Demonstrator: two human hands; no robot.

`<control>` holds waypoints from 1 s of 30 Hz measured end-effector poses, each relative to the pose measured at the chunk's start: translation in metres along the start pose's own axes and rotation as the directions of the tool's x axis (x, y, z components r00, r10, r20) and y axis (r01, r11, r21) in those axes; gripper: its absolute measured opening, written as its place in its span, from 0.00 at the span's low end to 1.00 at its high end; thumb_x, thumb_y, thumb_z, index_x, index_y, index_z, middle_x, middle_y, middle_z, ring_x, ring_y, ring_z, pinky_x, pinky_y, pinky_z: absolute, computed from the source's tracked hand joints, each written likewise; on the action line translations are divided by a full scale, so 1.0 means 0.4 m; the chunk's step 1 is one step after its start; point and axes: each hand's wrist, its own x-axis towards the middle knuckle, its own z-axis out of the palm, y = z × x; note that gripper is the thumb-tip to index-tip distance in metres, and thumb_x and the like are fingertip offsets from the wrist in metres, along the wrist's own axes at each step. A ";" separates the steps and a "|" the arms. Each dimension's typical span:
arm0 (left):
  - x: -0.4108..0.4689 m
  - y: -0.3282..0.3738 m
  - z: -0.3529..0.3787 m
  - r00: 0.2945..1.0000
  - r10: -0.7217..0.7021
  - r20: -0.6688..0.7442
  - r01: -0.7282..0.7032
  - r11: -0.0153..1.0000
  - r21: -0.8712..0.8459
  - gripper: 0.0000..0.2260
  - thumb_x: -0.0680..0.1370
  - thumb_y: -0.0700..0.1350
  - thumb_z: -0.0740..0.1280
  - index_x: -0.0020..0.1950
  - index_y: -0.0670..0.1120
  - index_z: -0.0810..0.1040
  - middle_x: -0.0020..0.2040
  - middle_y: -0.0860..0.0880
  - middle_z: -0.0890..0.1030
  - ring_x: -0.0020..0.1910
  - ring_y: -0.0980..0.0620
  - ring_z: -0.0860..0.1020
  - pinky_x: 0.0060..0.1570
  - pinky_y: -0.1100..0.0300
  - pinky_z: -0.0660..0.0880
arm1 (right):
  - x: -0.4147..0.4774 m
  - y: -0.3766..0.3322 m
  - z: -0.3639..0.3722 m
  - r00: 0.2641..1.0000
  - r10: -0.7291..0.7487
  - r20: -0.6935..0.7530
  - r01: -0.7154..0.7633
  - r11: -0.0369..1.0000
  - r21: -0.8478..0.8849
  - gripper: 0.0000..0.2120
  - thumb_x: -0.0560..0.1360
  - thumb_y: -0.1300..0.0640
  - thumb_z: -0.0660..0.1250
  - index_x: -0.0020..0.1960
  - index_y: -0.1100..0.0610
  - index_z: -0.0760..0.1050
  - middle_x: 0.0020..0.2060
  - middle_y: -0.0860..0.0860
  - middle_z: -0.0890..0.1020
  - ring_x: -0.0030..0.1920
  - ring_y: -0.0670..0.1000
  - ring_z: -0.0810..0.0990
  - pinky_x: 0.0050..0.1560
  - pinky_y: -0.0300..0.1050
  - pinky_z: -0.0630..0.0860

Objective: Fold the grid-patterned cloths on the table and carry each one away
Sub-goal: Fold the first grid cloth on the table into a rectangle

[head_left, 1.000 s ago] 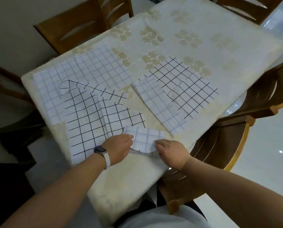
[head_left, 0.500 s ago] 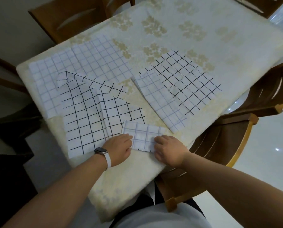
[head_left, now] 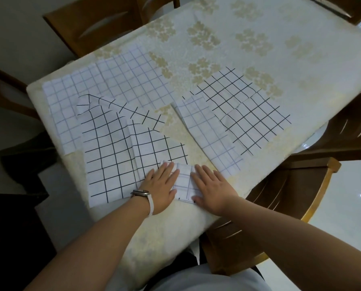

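A small folded cloth with a pale grid [head_left: 183,181] lies near the table's front edge. My left hand [head_left: 161,186] presses flat on its left side, and my right hand [head_left: 212,186] presses flat on its right side, fingers straight. Only a narrow strip of the folded cloth shows between my hands. A black-grid cloth [head_left: 116,156] lies crumpled to the left of it. A large pale-grid cloth [head_left: 112,85] is spread at the back left. A narrow pale-grid cloth [head_left: 209,133] and a black-grid cloth [head_left: 246,112] lie to the right.
The table [head_left: 249,28] has a cream cover with a gold flower print. Wooden chairs stand at the back left [head_left: 104,24], at the right [head_left: 343,131] and close to me at the front right [head_left: 280,196]. A watch is on my left wrist.
Both hands went from gripping the small cloth's edges with curled fingers to lying flat on it. The cloth is now folded narrower.
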 end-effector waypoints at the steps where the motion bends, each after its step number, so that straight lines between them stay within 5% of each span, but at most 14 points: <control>1: 0.001 0.000 0.002 1.000 0.003 0.000 -0.003 1.000 -0.003 0.28 0.81 0.57 0.46 0.78 0.50 0.38 0.77 0.50 0.35 0.76 0.49 0.35 0.74 0.46 0.44 | -0.001 0.000 0.000 1.000 -0.001 0.008 0.001 1.000 -0.002 0.36 0.80 0.37 0.48 0.80 0.52 0.39 0.79 0.53 0.37 0.78 0.54 0.38 0.77 0.55 0.40; 5: 0.002 -0.007 -0.013 0.998 0.010 -0.062 -0.017 0.993 -0.115 0.28 0.80 0.56 0.52 0.78 0.49 0.51 0.79 0.49 0.45 0.77 0.49 0.43 0.75 0.50 0.48 | 0.005 -0.003 -0.004 0.994 0.020 -0.106 -0.013 0.998 0.067 0.36 0.78 0.38 0.52 0.79 0.55 0.49 0.79 0.56 0.50 0.78 0.58 0.50 0.76 0.55 0.48; 9: -0.002 -0.003 -0.036 0.970 -0.189 -0.152 0.127 0.930 -0.346 0.21 0.78 0.51 0.60 0.71 0.47 0.67 0.75 0.47 0.61 0.73 0.47 0.59 0.69 0.52 0.61 | 0.023 0.002 -0.033 0.971 0.176 -0.160 -0.152 0.977 0.152 0.31 0.76 0.40 0.59 0.72 0.56 0.63 0.69 0.55 0.67 0.67 0.58 0.67 0.68 0.52 0.63; 15: 0.009 -0.004 -0.068 0.903 -0.429 -0.039 0.323 0.735 -0.597 0.25 0.77 0.46 0.63 0.73 0.48 0.63 0.67 0.48 0.67 0.64 0.48 0.68 0.60 0.53 0.71 | 0.058 -0.013 -0.081 0.951 0.307 -0.034 -0.289 0.924 0.249 0.23 0.73 0.48 0.64 0.65 0.56 0.67 0.60 0.54 0.70 0.59 0.57 0.70 0.59 0.51 0.67; 19: 0.019 -0.007 -0.077 0.906 -0.419 0.053 0.372 0.732 -0.571 0.28 0.76 0.45 0.63 0.74 0.47 0.58 0.69 0.46 0.66 0.65 0.46 0.69 0.60 0.53 0.71 | 0.068 -0.020 -0.102 0.949 0.314 0.030 -0.310 0.913 0.265 0.15 0.72 0.55 0.63 0.59 0.56 0.72 0.56 0.54 0.70 0.57 0.57 0.71 0.58 0.50 0.67; 22: 0.020 -0.014 -0.081 0.892 -0.442 0.097 0.409 0.696 -0.590 0.29 0.76 0.46 0.64 0.74 0.46 0.59 0.69 0.46 0.66 0.65 0.46 0.69 0.61 0.53 0.71 | 0.064 -0.029 -0.102 0.966 0.256 0.031 -0.249 0.896 0.369 0.06 0.72 0.60 0.62 0.48 0.54 0.71 0.46 0.51 0.73 0.48 0.55 0.75 0.46 0.46 0.70; 26: 0.016 -0.028 -0.079 0.883 -0.454 0.117 0.410 0.627 -0.663 0.23 0.75 0.45 0.66 0.69 0.47 0.66 0.62 0.47 0.70 0.58 0.47 0.73 0.55 0.55 0.74 | 0.038 -0.035 -0.105 0.955 0.297 0.012 -0.233 0.721 0.653 0.02 0.73 0.60 0.63 0.45 0.56 0.73 0.37 0.50 0.77 0.37 0.51 0.76 0.33 0.42 0.70; 30: 0.006 -0.044 -0.096 0.870 -0.466 0.163 0.377 0.415 -0.828 0.03 0.76 0.44 0.67 0.44 0.50 0.74 0.41 0.51 0.77 0.40 0.53 0.76 0.40 0.58 0.75 | 0.009 -0.030 -0.110 0.928 0.369 0.049 -0.229 0.462 0.857 0.04 0.71 0.60 0.68 0.45 0.60 0.77 0.35 0.50 0.76 0.35 0.48 0.73 0.35 0.42 0.69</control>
